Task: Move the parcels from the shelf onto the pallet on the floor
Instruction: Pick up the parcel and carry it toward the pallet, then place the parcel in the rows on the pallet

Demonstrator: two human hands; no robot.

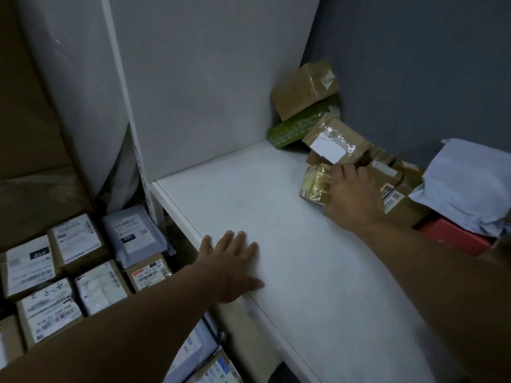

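A white shelf [276, 230] fills the middle of the view, with parcels piled at its far right corner. My right hand [352, 200] reaches into that pile and grips a brown cardboard parcel [398, 194] with labels on it; my fingers also touch a small parcel wrapped in shiny yellow tape [315, 185]. My left hand [232, 266] rests flat on the shelf's front edge with its fingers spread. Several labelled parcels [66, 272] lie packed together down on the left, below the shelf; whatever they lie on is hidden.
In the back corner a brown box [301, 88] leans on a green box [298, 127], with a taped brown packet [334, 142] in front. A grey mailer bag [467, 186] and a red box [453, 234] lie at the right. The white shelf post [132, 139] stands left.
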